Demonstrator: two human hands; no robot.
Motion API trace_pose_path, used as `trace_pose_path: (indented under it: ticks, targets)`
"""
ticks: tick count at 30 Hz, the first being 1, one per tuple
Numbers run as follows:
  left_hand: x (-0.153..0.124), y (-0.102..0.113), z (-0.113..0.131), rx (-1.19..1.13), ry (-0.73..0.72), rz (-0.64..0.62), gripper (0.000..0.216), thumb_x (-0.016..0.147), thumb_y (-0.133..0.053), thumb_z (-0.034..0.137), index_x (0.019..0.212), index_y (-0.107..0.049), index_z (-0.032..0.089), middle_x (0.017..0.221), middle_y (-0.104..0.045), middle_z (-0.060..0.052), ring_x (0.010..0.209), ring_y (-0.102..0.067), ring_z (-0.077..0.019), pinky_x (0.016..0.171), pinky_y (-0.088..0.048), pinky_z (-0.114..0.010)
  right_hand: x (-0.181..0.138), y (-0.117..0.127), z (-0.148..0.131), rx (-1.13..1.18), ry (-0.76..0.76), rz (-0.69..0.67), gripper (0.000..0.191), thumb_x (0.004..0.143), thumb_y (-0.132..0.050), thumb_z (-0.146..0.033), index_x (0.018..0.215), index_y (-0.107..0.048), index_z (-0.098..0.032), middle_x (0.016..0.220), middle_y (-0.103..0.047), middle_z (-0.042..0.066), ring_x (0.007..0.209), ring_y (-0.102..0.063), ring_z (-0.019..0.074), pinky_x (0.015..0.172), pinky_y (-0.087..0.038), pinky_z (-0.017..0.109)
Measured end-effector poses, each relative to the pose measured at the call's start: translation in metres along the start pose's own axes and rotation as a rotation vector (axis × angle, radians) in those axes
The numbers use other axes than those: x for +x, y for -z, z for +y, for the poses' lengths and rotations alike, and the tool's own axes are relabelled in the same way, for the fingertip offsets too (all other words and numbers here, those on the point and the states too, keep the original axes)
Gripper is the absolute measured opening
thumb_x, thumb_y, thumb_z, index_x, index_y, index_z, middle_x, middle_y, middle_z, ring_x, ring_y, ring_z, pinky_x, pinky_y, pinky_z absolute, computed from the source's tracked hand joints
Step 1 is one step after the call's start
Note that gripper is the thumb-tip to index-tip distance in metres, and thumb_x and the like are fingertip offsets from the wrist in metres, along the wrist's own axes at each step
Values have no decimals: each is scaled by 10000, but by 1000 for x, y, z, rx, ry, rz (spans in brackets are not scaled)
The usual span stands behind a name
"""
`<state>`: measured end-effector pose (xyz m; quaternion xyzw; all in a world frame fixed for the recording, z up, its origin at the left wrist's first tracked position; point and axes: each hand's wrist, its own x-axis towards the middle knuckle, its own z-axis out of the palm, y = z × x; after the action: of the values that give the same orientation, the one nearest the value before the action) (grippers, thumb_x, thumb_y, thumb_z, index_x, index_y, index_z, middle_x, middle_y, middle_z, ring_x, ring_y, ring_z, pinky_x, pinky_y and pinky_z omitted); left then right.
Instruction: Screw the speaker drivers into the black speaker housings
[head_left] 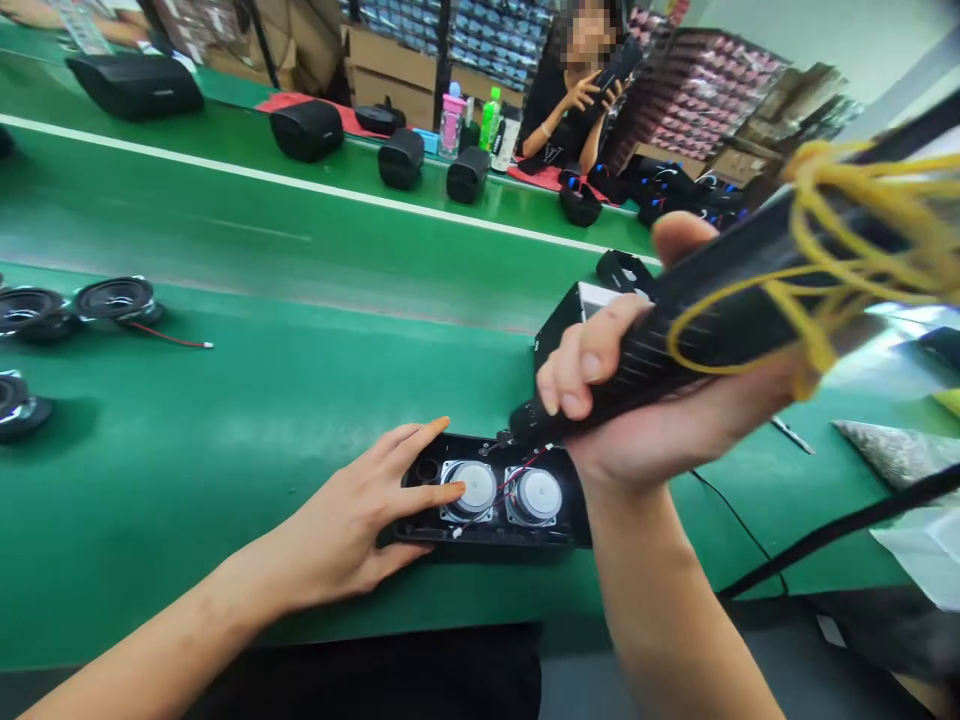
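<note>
A black speaker housing (491,532) lies on the green belt (225,420) near the front edge, with two silver round drivers (506,492) and thin red wires inside it. My left hand (367,520) rests flat on the housing's left end, fingers stretched, one fingertip touching the left driver. My right hand (637,400) is wrapped round a black electric screwdriver (720,310) with yellow rubber bands looped on its body. The tool's tip points down at the housing's upper edge.
Loose speaker drivers (112,298) lie at the left of the belt. Black speaker boxes (306,130) and bottles (452,122) stand on the far bench, where another person holds a black part. A black tray (577,305), cables (825,530) and plastic bags (900,455) sit at right.
</note>
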<state>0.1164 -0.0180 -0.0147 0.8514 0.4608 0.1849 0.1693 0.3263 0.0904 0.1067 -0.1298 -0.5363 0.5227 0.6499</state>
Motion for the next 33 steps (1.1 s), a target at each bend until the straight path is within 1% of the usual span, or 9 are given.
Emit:
trace_pose_path:
  ticks: [4,7,10,13,17,19,24,29,33]
  targets:
    - [1,1,0,-12,15,-12,606,951,-708,296,1508,-540,465,1812,-104,-24,1635,-270,-381,1289,-416,-669,-9,-20,34,2,-29,-32,543,1010,-490,-753,1200,-696,-288,642,-468,-51,411,-387,123,361,-347,240]
    - [4,3,1,8,14,-17,615,958,-703,319,1526,-522,466,1808,-109,-52,1629,-290,-391,1296,-399,-668,-13,-20,52,-11,-76,-58,572,1021,-451,-765,1199,-683,-274,638,-513,-49,399,-406,128,366,-350,255]
    - [5,5,3,38,5,-28,622,961,-708,354,1536,-506,481,1799,-139,-89,1603,-346,-422,1266,-414,-696,-14,-16,61,-25,-86,-62,632,995,-460,-812,1221,-674,-261,618,-518,-59,373,-390,125,344,-315,257]
    - [6,7,5,88,10,-33,611,973,-696,389,1540,-496,498,1783,-209,-107,1564,-398,-453,1174,-492,-712,-15,-14,64,-30,-77,-60,656,974,-482,-832,1221,-673,-255,618,-518,-60,369,-392,121,336,-325,254]
    - [8,11,8,139,-3,-42,598,985,-674,414,1553,-496,472,1760,-260,-150,1519,-446,-485,1104,-531,-710,-17,-14,63,-53,-142,-56,641,958,-518,-837,1226,-669,-274,662,-539,-52,402,-437,122,386,-374,260]
    - [9,12,8,143,-7,-47,595,987,-670,421,1555,-498,465,1754,-267,-158,1509,-456,-489,1107,-527,-708,-18,-14,64,-58,-159,-61,632,963,-512,-828,1229,-669,-276,670,-533,-50,415,-441,121,398,-381,260]
    - [7,12,8,153,-18,-50,595,1004,-641,429,1574,-472,448,1754,-243,-170,1522,-439,-487,1146,-499,-701,-18,-12,69,-72,-144,-55,705,933,-500,-882,1225,-651,-258,651,-528,-57,397,-440,120,365,-383,250]
    - [7,12,8,165,-14,-61,606,1012,-624,435,1591,-447,437,1749,-241,-177,1527,-425,-501,1149,-498,-698,-19,-12,68,-42,-139,-75,620,972,-529,-803,1220,-674,-253,657,-543,-47,417,-452,126,371,-398,255]
    - [9,12,9,156,-14,-61,609,1004,-638,410,1585,-457,439,1756,-232,-166,1531,-420,-502,1150,-493,-700,-20,-13,68,-48,-139,-70,632,964,-522,-821,1220,-672,-262,659,-529,-48,420,-447,128,370,-393,256]
